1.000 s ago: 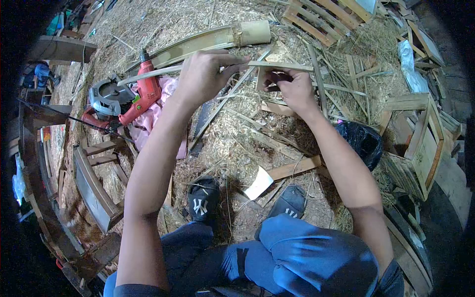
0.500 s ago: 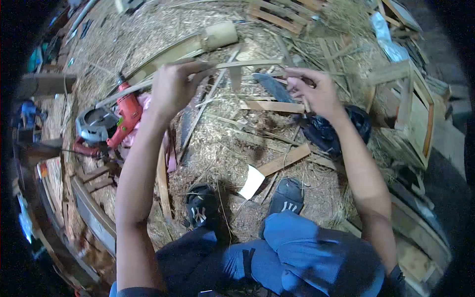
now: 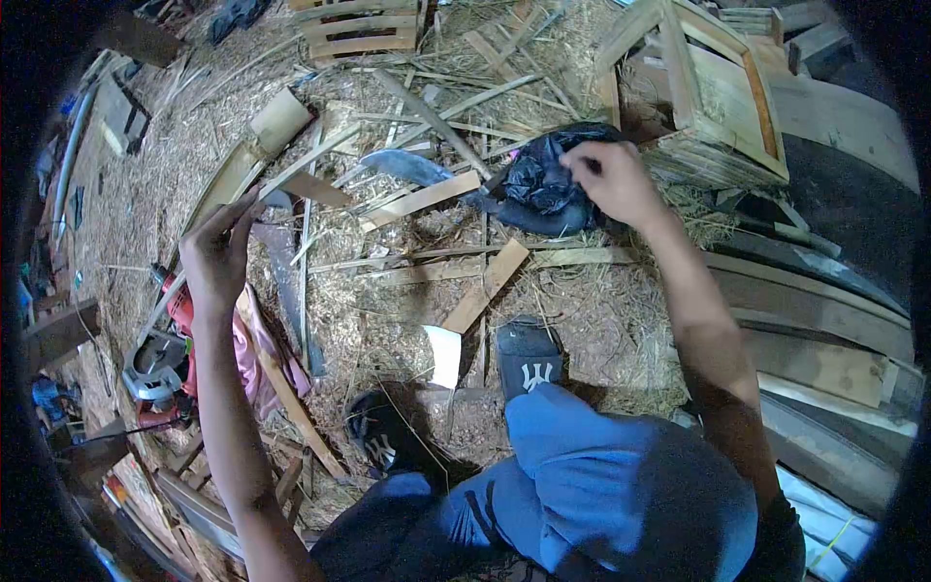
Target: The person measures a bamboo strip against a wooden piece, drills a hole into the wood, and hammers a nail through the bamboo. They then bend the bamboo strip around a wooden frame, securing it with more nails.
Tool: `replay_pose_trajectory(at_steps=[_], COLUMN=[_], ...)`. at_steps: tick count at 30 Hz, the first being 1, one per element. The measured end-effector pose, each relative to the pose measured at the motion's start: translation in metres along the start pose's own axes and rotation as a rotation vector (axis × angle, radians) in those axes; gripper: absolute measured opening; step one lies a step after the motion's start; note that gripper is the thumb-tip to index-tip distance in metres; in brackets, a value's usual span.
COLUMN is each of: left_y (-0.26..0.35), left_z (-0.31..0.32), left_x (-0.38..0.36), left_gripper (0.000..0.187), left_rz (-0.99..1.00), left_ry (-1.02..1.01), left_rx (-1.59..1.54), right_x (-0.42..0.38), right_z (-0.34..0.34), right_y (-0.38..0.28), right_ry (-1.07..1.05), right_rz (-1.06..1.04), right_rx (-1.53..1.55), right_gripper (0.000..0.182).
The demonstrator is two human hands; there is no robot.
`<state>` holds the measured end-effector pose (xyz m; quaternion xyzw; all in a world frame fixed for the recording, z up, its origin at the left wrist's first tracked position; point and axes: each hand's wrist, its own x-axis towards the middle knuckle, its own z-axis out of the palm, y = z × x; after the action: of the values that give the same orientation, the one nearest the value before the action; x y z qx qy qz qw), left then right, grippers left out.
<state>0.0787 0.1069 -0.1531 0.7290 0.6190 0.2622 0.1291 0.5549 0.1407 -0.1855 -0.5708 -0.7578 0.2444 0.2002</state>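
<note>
My left hand [image 3: 215, 254] is closed around a long thin wooden strip [image 3: 315, 155], which sticks out past the fingers to the upper right. My right hand [image 3: 616, 184] has its fingers curled together above a black plastic bag [image 3: 548, 179]; whatever it may hold is too small to make out. Left of the bag lie a curved bluish-grey piece [image 3: 407, 167] and a flat wooden slat [image 3: 425, 201]. Below them, another slat [image 3: 487, 286] touches a white piece [image 3: 443, 356].
A red power tool [image 3: 179, 306] and a circular saw [image 3: 155, 364] lie at the left, by pink cloth [image 3: 254, 373]. A wooden frame [image 3: 722, 97] stands upper right, boards [image 3: 805, 354] below it. Straw, shavings and sticks cover the ground around my shoes.
The view has turned and shifted right. My left hand still holds the strip and is now farther left in view. My right hand has moved away from the strip, over the black bag.
</note>
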Motion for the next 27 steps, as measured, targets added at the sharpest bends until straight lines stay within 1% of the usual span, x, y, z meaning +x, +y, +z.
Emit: replay_pose_trajectory(at_steps=[1,3,4,5,6,7,8,9,10,11,13,14,15,16,17,18,20,21,23,24,27], left_y=[-0.001,0.0,0.001,0.002,0.003,0.003,0.003,0.004,0.006,0.007,0.006,0.009,0.011,0.008,0.001,-0.003,-0.004,-0.004,-0.003,-0.002,-0.001], left_z=[0.001,0.002,0.002,0.003,0.003,0.005,0.006,0.007,0.007,0.007,0.004,0.002,0.001,0.001,0.002,0.004,0.004,0.004,0.004,0.004,0.002], left_x=[0.0,0.0,0.0,0.001,0.001,0.001,0.001,0.001,0.001,0.001,0.002,0.003,0.003,0.004,0.004,0.004,0.004,0.003,0.001,0.001,0.003], left_gripper=[0.02,0.023,0.02,0.018,0.018,0.018,0.018,0.018,0.017,0.017,0.017,0.017,0.018,0.018,0.018,0.018,0.021,0.026,0.026,0.026,0.026], left_rz=[-0.008,-0.015,-0.021,-0.028,-0.024,-0.012,-0.003,-0.005,0.007,0.019,-0.009,-0.035,-0.06,-0.057,-0.024,0.009,0.007,0.003,-0.01,-0.019,0.021], left_ry=[-0.006,-0.01,-0.012,-0.015,-0.013,0.001,0.015,0.016,0.024,0.031,-0.001,-0.015,-0.031,-0.032,-0.021,-0.009,-0.005,-0.001,0.009,0.018,0.008], left_rx=[-0.022,-0.047,-0.039,-0.032,-0.035,-0.017,0.001,-0.003,-0.023,-0.043,-0.029,-0.009,0.011,0.013,0.016,0.017,0.022,0.026,-0.004,-0.038,0.014], right_x=[-0.001,-0.001,-0.003,-0.009,-0.018,-0.023,-0.031,-0.037,-0.048,-0.049,-0.038,-0.033,-0.027,-0.022,-0.017,-0.011,-0.004,-0.007,-0.015,-0.011,-0.011], right_z=[-0.002,-0.006,-0.003,0.004,0.025,0.036,0.038,0.036,0.054,0.053,0.04,0.035,0.03,0.027,0.026,0.027,0.034,0.043,0.06,0.059,0.063], right_y=[0.002,0.004,0.006,0.006,0.022,0.02,0.021,0.007,0.019,0.024,0.015,0.019,0.027,0.037,0.045,0.054,0.07,0.076,0.084,0.075,0.072], right_ry=[0.007,0.32,0.269,0.244,0.164,0.083,-0.153,-0.391,-0.143,-0.147,0.064,0.123,0.126,0.086,0.046,0.048,-0.156,-0.157,0.023,-0.057,-0.012], right_rz=[0.004,0.087,0.187,0.131,0.06,-0.01,0.041,0.094,-0.096,-0.094,0.014,0.04,0.021,0.025,0.028,0.029,0.18,0.178,0.054,0.15,0.205], right_rx=[-0.001,-0.107,-0.156,-0.24,-0.155,-0.071,-0.033,0.007,-0.089,-0.09,0.038,-0.014,-0.087,-0.165,-0.244,-0.242,-0.423,-0.421,-0.52,-0.557,-0.516], right_gripper=[0.021,0.021,0.022,0.019,0.021,0.024,0.029,0.036,0.035,0.035,0.033,0.033,0.034,0.03,0.027,0.027,0.017,0.017,0.012,0.012,0.012])
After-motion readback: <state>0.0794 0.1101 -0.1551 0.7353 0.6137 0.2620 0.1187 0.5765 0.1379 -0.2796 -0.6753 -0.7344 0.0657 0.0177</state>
